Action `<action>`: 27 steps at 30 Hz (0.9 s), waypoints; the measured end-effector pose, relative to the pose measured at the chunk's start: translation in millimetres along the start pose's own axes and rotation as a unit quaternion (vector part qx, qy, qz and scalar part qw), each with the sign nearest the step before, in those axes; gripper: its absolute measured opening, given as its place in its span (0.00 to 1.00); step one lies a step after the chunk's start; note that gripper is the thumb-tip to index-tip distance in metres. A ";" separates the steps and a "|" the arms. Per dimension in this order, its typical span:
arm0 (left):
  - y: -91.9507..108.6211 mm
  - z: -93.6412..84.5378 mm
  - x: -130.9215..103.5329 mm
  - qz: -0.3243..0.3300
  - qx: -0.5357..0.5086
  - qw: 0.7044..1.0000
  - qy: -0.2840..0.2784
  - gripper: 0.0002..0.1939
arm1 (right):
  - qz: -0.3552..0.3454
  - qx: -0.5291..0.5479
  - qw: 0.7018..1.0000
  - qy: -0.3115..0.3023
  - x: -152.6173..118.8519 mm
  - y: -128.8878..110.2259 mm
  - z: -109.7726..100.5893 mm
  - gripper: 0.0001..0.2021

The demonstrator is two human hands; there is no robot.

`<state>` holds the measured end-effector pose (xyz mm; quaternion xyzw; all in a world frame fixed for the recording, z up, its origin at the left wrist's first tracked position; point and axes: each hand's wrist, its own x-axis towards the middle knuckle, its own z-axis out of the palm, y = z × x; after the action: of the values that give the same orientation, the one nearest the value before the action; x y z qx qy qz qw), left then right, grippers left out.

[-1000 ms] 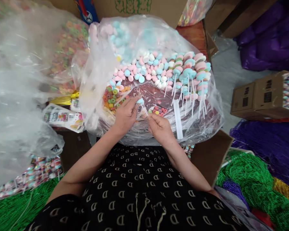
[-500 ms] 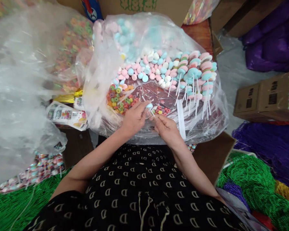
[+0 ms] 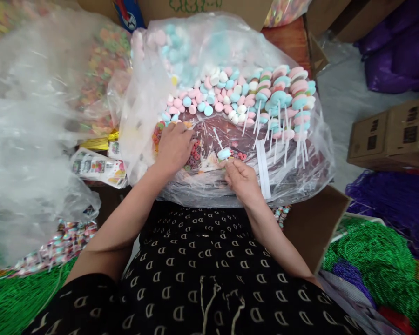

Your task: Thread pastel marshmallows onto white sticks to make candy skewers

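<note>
The right hand [image 3: 240, 176] pinches a thin white stick [image 3: 217, 137] near the middle of the table's [image 3: 288, 43] front edge. The stick tilts, and its bare tip pokes up. A pale blue sweet [image 3: 224, 154], round and smooth, sits on it just above the fingers. The left hand [image 3: 175, 144] is down in the little bright rings [image 3: 196, 154], nearer the left edge. I cannot tell if its fingers hold any. Full sticks [image 3: 299, 88] lie heaped by the right edge.
</note>
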<state>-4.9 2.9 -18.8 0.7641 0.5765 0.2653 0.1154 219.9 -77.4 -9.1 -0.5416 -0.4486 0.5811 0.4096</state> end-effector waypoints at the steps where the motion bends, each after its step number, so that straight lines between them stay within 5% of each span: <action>1: -5.1 2.2 3.5 0.004 0.015 1.000 -0.012 0.09 | -0.005 0.003 1.000 0.000 0.2 2.0 0.2 0.21; 6: -6.4 4.7 7.5 0.015 0.031 0.998 -0.058 0.08 | -0.017 -0.005 1.000 0.001 0.5 6.3 -1.3 0.20; 10: 7.3 -3.3 3.4 -0.040 -0.100 0.993 -0.040 0.06 | -0.019 -0.049 0.998 -0.019 -4.5 1.3 -3.4 0.19; 15: 22.9 -6.0 0.0 -0.187 -0.403 0.896 0.021 0.08 | -0.049 -0.087 0.994 -0.050 -11.8 -1.0 -0.2 0.20; 18: 24.4 -4.3 -1.1 -0.213 -0.448 0.868 0.025 0.08 | -0.054 -0.085 0.994 -0.043 -13.6 -1.0 1.5 0.19; 27: 26.3 -6.2 -9.9 -0.135 -0.276 0.951 0.034 0.09 | -0.063 -0.109 0.992 -0.028 -13.0 -6.7 2.3 0.18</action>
<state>11.4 -15.4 -3.6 0.6078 0.5822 0.4217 0.3373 218.6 -88.3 0.8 -0.5369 -0.5540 0.5167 0.3714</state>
